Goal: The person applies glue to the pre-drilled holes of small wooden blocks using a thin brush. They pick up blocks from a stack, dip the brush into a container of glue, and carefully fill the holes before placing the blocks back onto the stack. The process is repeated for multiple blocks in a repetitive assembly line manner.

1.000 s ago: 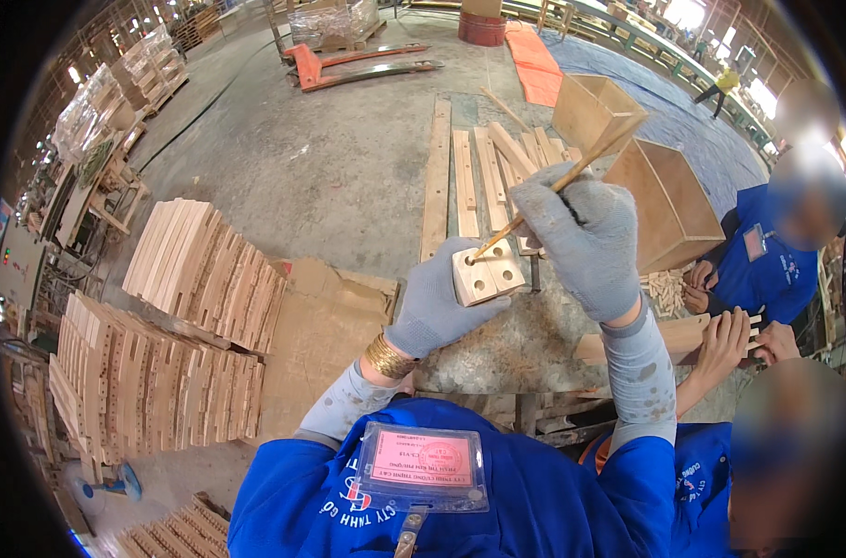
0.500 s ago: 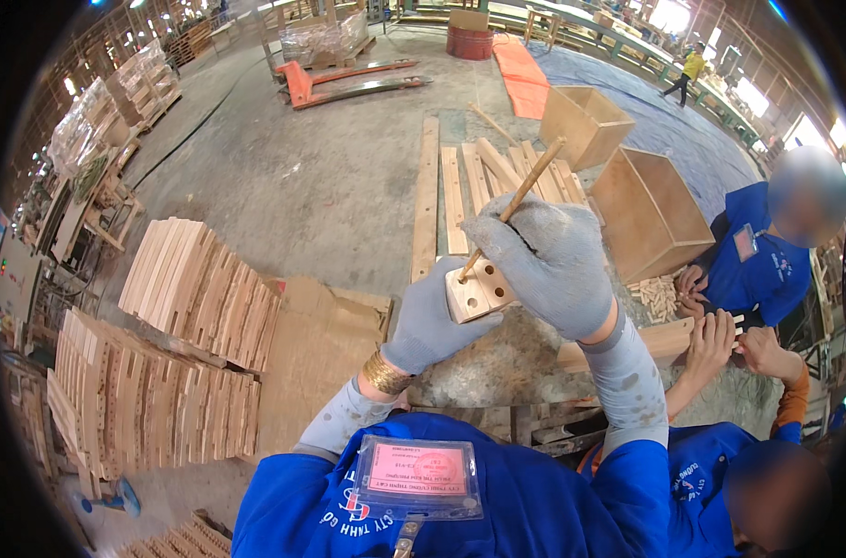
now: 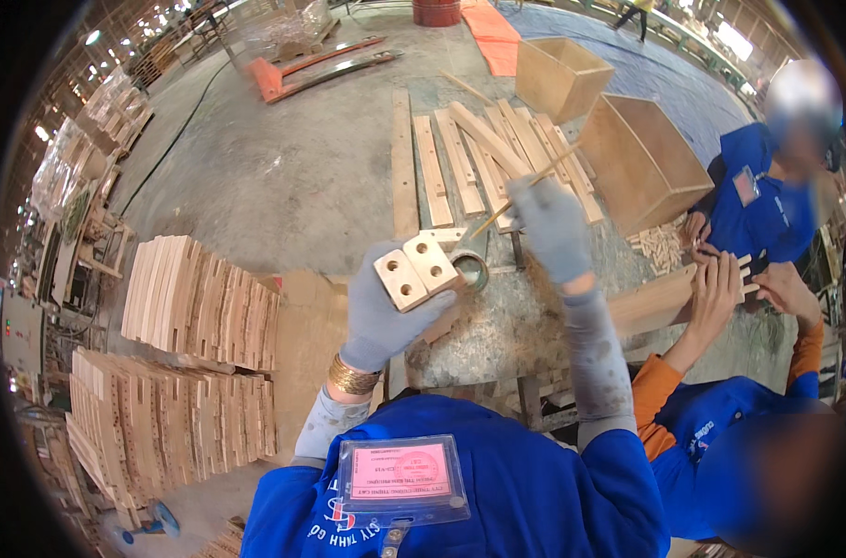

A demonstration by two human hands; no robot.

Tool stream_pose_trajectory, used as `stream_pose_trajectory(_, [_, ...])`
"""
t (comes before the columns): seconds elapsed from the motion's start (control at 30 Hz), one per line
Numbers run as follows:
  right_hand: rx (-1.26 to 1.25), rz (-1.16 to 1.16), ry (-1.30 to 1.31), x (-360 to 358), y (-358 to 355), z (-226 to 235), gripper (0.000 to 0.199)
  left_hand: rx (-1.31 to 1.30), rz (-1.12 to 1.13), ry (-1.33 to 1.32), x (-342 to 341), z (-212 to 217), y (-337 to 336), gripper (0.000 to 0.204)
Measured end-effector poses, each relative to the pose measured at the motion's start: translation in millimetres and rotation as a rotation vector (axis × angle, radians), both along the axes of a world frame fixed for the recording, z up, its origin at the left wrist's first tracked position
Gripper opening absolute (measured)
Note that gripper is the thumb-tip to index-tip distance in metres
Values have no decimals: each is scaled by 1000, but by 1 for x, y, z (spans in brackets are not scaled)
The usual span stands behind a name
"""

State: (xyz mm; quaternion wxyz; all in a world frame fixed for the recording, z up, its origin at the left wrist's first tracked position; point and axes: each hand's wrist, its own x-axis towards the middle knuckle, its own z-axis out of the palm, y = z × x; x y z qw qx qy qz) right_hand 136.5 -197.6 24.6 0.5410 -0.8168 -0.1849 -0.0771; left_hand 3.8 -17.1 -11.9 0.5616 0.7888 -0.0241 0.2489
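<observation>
My left hand (image 3: 374,316), in a grey glove, is closed around two pale wooden pieces (image 3: 401,277) held side by side, their drilled end faces turned up. Round holes show in those faces. My right hand (image 3: 553,232), gloved too and blurred, grips a thin wooden stick (image 3: 492,221). The stick slants down to the left, its lower end close to a small round can (image 3: 472,270) on the worktable (image 3: 497,349). Whether the tip is inside the can, I cannot tell. Beyond the can lie several wooden slats (image 3: 430,172) with holes.
Two plywood boxes (image 3: 639,172) stand at the far right. Near a co-worker's hands (image 3: 716,293) are a dowel pile (image 3: 655,244) and a wooden board (image 3: 655,298). Stacked slats (image 3: 199,302) fill the left beside cardboard (image 3: 311,344). A pallet jack (image 3: 320,70) sits on the floor behind.
My right hand has moved the stick away from the drilled face, to the right over the can. My left hand has shifted left with the pieces, and the can now shows.
</observation>
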Motion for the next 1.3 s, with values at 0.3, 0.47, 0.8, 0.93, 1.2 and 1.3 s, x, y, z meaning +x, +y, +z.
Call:
stream_pose_trajectory(0.3, [-586,60,-50,17,13,-176,41,-21,10,-13,3,4,-3,56])
stream_pose_trajectory(0.47, [-402,53,-6,19,12,-176,39,40,39,3,2,7,-2,56])
stream_pose_trajectory(0.8, [-55,107,206,10,-1,-179,32,47,43,-17,5,12,-2,54])
stream_pose_trajectory(0.93, [410,44,467,21,-10,-153,28,-26,15,-4,5,12,-2,55])
stream_pose_trajectory(1.2, [575,15,136,8,-19,17,25,26,-27,-20,12,11,-3,55])
stream_pose_trajectory(1.3, [456,79,18,-24,-4,78,23,-35,-47,16,13,15,-6,55])
